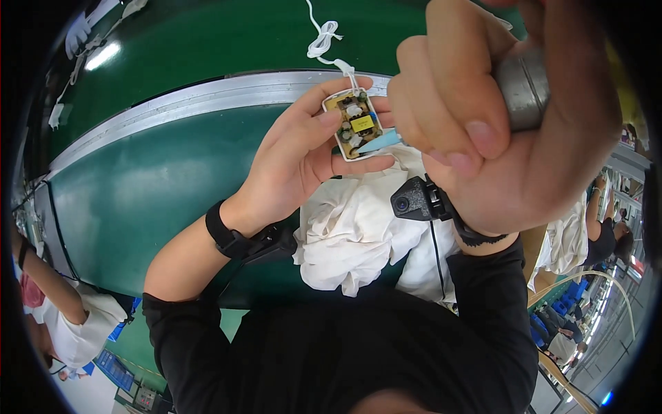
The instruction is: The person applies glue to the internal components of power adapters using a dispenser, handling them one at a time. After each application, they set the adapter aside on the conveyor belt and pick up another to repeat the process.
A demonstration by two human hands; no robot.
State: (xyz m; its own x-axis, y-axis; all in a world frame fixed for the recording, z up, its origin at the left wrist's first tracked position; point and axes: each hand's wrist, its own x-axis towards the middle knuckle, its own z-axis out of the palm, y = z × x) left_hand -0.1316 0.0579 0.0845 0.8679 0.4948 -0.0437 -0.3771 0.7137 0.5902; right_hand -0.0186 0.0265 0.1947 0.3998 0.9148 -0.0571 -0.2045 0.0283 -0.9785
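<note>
My left hand (286, 148) holds a small open white adapter case with a circuit board (349, 141) in it, thumb on one edge and fingers behind. Several components stand on the board, a yellow block among them. A white cable (325, 43) runs from the case's far end, looped and tied in a bundle. My right hand (469, 110), close to the camera, is wrapped round a dispenser with a grey cylindrical body (523, 86). Its light blue tapered nozzle (380, 142) points left, the tip at the near end of the board. Fingers hide part of the dispenser.
Below my hands a crumpled white cloth (355, 231) lies on the green work surface (138, 186). A metal rail (162, 102) separates it from a green belt (227, 34) beyond. Another person (65, 317) is at the left; more people sit at the far right.
</note>
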